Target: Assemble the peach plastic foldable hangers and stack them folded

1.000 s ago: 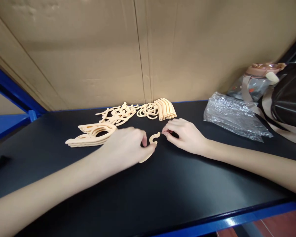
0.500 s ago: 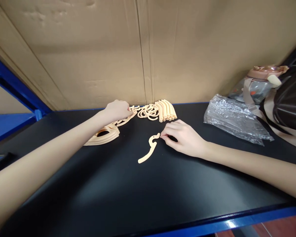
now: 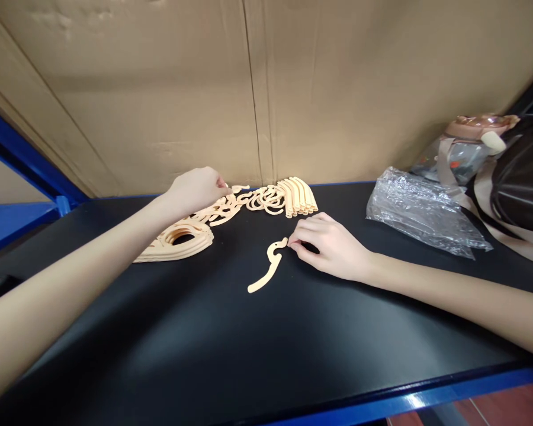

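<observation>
My right hand (image 3: 326, 244) rests on the black table, thumb and fingertips pinched at the upper tip of a beige hanger piece (image 3: 273, 260). That piece lies flat, its hooked part toward the hand and a curved arm reaching to the lower left. At the back left, my left hand (image 3: 199, 188) hovers over a loose heap of small beige pieces (image 3: 224, 207). Its fingers are closed; what they hold, if anything, I cannot make out. Beside the heap are a cluster of beige hooks (image 3: 266, 200) and a neat row of curved beige arms (image 3: 298, 197).
Stacked beige loop-shaped pieces (image 3: 190, 248) lie partly behind my left forearm. On the right are a crumpled clear plastic bag (image 3: 420, 210), a strapped bottle (image 3: 464, 154) and a dark bag (image 3: 526, 183). A cardboard wall (image 3: 160, 100) closes off the back; a blue frame (image 3: 22, 154) stands left.
My left hand has shifted a little to the left and up over the heap, uncovering more small pieces. My right hand and the hanger piece stay nearly in place.
</observation>
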Demonstrator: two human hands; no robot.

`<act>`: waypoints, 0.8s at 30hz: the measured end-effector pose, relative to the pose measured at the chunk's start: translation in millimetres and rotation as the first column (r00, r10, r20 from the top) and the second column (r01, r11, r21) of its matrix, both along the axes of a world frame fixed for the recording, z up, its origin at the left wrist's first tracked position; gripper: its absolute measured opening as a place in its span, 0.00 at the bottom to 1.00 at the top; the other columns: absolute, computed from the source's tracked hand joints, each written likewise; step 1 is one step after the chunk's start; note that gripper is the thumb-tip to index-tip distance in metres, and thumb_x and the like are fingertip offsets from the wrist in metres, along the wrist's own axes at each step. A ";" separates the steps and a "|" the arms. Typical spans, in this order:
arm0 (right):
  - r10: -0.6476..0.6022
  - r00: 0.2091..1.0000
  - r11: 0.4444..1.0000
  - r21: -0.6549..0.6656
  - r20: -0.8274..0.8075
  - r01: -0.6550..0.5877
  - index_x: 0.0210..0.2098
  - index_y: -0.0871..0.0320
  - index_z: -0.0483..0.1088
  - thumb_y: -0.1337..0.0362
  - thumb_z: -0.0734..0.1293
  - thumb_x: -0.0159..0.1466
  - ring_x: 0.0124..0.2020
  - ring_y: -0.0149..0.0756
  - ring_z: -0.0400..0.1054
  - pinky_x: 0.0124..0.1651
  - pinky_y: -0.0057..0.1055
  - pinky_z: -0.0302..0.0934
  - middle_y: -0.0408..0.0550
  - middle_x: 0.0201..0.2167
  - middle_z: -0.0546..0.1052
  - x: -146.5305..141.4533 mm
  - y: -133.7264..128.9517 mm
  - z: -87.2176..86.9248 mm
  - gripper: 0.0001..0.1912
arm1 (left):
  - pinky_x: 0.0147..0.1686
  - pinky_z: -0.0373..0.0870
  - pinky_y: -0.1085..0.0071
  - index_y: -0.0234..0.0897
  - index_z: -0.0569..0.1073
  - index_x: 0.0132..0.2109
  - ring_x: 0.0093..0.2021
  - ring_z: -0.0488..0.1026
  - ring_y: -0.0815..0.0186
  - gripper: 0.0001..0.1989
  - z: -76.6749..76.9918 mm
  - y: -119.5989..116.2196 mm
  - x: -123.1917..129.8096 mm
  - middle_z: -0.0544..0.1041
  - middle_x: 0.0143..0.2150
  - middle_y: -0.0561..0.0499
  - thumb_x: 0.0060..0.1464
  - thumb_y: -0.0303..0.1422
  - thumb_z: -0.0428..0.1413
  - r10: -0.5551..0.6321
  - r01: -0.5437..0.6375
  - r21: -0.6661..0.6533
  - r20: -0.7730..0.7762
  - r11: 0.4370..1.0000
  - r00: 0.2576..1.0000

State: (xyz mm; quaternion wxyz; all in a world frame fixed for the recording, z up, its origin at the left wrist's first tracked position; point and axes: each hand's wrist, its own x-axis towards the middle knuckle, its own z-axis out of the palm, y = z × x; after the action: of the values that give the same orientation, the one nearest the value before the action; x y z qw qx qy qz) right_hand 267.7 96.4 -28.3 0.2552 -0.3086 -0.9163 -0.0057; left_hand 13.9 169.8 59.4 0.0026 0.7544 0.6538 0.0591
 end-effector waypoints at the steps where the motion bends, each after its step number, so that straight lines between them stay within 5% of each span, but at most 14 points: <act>1: -0.006 1.000 1.000 0.002 0.001 0.006 0.35 0.60 0.73 0.67 0.59 0.67 0.33 0.33 0.66 0.46 0.34 0.55 0.45 0.31 0.75 0.0 0.1 -0.1 0.11 | 0.31 0.63 0.63 0.37 0.77 0.36 0.31 0.73 0.53 0.17 2.8 -7.9 1.3 0.77 0.29 0.45 0.50 0.44 0.51 0.020 -0.020 0.009 -0.011 1.000 1.000; 5: -0.054 0.998 0.998 0.010 -0.009 0.054 0.33 0.60 0.72 0.67 0.59 0.66 0.33 0.33 0.66 0.46 0.33 0.54 0.44 0.30 0.74 -1.1 0.4 -0.1 0.11 | 0.34 0.63 0.63 0.40 0.75 0.38 0.40 0.73 0.52 0.16 1.3 -58.0 12.4 0.77 0.38 0.46 0.56 0.44 0.48 0.035 -0.018 0.137 -0.120 0.990 0.992; 11: -0.077 0.997 0.997 0.014 -0.018 0.078 0.33 0.60 0.71 0.67 0.59 0.66 0.33 0.32 0.66 0.46 0.33 0.54 0.43 0.30 0.75 -2.1 -0.4 0.6 0.10 | 0.31 0.63 0.64 0.40 0.69 0.33 0.36 0.72 0.56 0.12 -31.2 -125.0 25.7 0.75 0.34 0.46 0.60 0.40 0.47 -0.194 0.209 0.139 -0.114 0.968 0.974; 16: -0.074 0.997 0.997 0.021 -0.022 0.075 0.32 0.60 0.70 0.68 0.60 0.66 0.32 0.31 0.66 0.46 0.32 0.54 0.42 0.29 0.74 -1.1 0.7 -0.3 0.09 | 0.28 0.61 0.67 0.38 0.69 0.33 0.32 0.71 0.60 0.09 -46.4 -134.2 29.7 0.72 0.30 0.48 0.62 0.34 0.49 -0.254 0.264 0.075 -0.122 0.962 0.960; 24: -0.072 0.997 0.997 0.019 -0.028 0.073 0.33 0.60 0.71 0.68 0.60 0.65 0.33 0.31 0.66 0.46 0.32 0.54 0.42 0.30 0.74 0.0 -0.1 -0.6 0.08 | 0.24 0.55 0.70 0.37 0.69 0.33 0.28 0.67 0.63 0.11 -46.8 -134.1 38.6 0.69 0.28 0.52 0.63 0.36 0.50 -0.232 0.230 -0.033 -0.064 0.973 0.971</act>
State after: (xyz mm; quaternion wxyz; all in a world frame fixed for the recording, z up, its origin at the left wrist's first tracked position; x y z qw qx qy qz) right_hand 267.7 96.3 -29.0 0.2703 -0.3391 -0.9009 -0.0198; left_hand 52.5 35.8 12.6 -0.0032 0.8268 0.5620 0.0246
